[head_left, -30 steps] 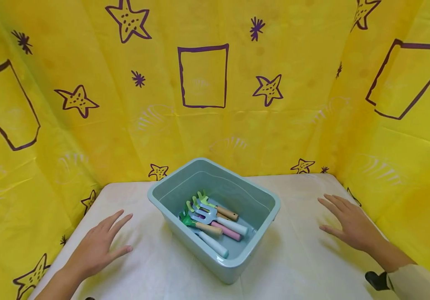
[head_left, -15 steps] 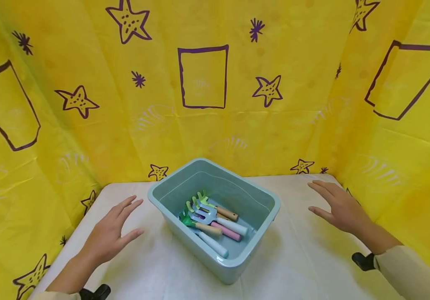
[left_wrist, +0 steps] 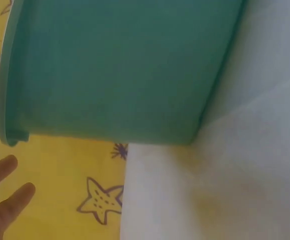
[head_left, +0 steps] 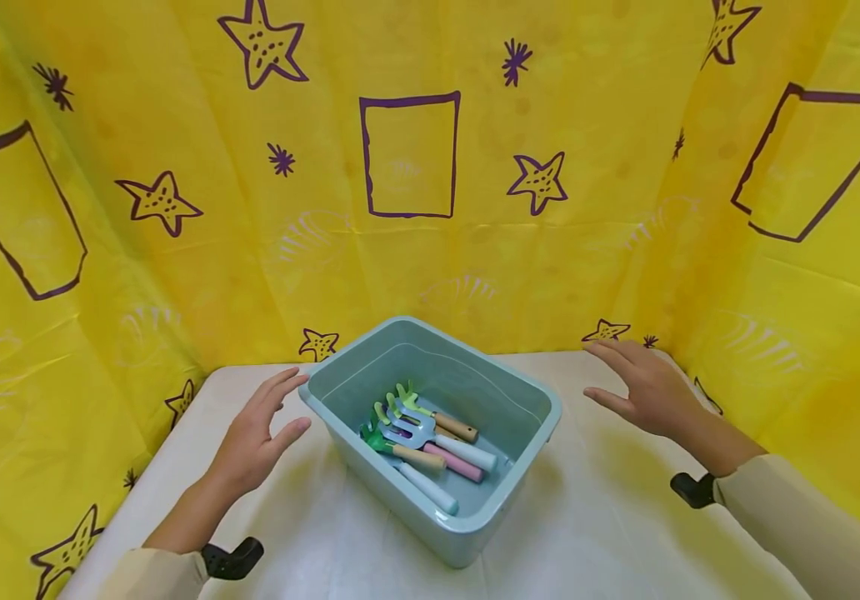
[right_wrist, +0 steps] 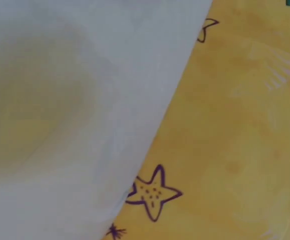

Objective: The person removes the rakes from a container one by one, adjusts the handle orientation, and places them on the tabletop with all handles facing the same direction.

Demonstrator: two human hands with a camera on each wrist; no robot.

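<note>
A blue-green plastic bin (head_left: pixel 415 492) stands at an angle on the white table. Inside lie several small garden tools: a light blue hand fork (head_left: pixel 417 429), a green one (head_left: pixel 374 439) with a tan handle, a light green one (head_left: pixel 418 406) with a brown handle, and a pink handle (head_left: pixel 454 461). Just left of the bin's left corner hovers my left hand (head_left: pixel 253 442), fingers spread and holding nothing. In the left wrist view the bin's side wall (left_wrist: pixel 119 70) rises beside its fingertips (left_wrist: pixel 22 197). My right hand (head_left: pixel 651 387), also holding nothing, is raised right of the bin, apart from it.
The white tabletop (head_left: pixel 587 533) extends around the bin. Yellow curtains (head_left: pixel 415 267) with purple starfish drawings enclose the table at the back and both sides. Black straps or mounts (head_left: pixel 233 558) sit at both wrists.
Both hands have moved inward toward the bin and slightly away from me, the left one rightward and the right one leftward. The bin and tools have stayed in place.
</note>
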